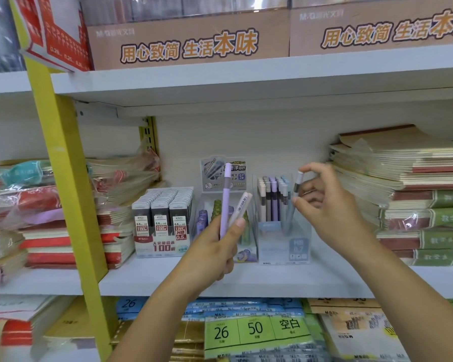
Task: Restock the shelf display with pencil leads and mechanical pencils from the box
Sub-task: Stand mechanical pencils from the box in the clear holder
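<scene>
purple mechanical pencil (225,205) and a beige pencil (242,206) were gripped together in the left hand (215,248), purple one upright, beige one tilted right. right hand (324,207) pinched a grey-blue pencil (295,198) below its white cap, lower end down inside the clear pencil holder (285,248) beside the other pencils. hands were apart. holder sat on the white shelf (272,282); lead refill box (162,226) stood further left, notebook stacks (416,194) to the right.
</scene>
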`<action>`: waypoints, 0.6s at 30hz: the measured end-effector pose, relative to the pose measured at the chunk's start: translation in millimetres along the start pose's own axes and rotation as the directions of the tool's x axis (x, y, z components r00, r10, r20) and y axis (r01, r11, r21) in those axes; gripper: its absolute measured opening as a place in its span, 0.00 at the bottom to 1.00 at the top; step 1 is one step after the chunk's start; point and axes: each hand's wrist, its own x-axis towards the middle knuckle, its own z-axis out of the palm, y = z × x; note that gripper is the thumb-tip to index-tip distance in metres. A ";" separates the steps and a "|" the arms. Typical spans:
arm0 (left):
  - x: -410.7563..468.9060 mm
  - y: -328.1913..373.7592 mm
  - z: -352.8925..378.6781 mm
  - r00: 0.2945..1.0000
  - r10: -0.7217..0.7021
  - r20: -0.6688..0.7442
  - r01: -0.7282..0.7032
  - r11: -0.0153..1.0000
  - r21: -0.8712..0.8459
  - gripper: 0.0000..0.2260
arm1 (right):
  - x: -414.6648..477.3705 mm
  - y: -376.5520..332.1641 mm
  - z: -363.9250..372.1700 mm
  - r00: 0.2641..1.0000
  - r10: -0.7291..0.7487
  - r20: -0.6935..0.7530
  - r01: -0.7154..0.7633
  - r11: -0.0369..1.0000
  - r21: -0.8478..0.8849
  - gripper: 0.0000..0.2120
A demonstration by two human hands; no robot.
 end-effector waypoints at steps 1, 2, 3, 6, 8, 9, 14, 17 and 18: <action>0.7 -1.1 -0.4 1.000 -0.008 0.003 0.008 1.000 0.003 0.19 | 0.0 1.9 1.1 1.000 0.000 0.018 0.000 1.000 -0.022 0.24; 0.9 -2.1 -0.6 1.000 -0.018 0.008 0.018 1.000 0.006 0.20 | 0.0 3.0 1.5 1.000 -0.004 0.029 0.005 0.999 -0.039 0.24; 1.3 -3.0 -0.4 1.000 -0.026 0.013 0.026 1.000 0.015 0.21 | 0.3 3.5 1.6 0.999 -0.011 0.033 0.013 0.999 -0.049 0.24; 1.6 -5.0 0.7 0.999 -0.037 0.013 0.036 0.998 0.044 0.23 | 0.8 3.8 0.6 0.999 -0.020 0.043 0.022 0.998 -0.052 0.23; 2.5 -6.4 1.1 0.999 -0.041 0.005 0.040 0.998 0.053 0.20 | 0.9 3.6 0.4 0.998 -0.009 0.056 0.012 0.999 -0.045 0.23; 2.9 -6.7 1.2 0.999 -0.046 0.002 0.045 0.997 0.059 0.18 | 1.1 3.2 0.3 0.998 -0.004 0.059 0.006 0.999 -0.040 0.23; 2.6 -7.0 1.0 0.999 -0.049 0.011 0.048 0.996 0.070 0.13 | 1.4 -0.1 -1.8 0.996 0.023 0.087 -0.024 1.000 0.008 0.20; 1.7 -6.7 1.1 0.999 -0.047 0.006 0.046 0.995 0.083 0.13 | 2.1 -3.0 -2.7 0.993 0.046 0.106 -0.050 0.998 0.034 0.19; 1.4 -6.7 1.0 0.999 -0.049 0.003 0.048 0.995 0.087 0.13 | 2.3 -4.0 -2.9 0.993 0.053 0.108 -0.058 0.997 0.043 0.18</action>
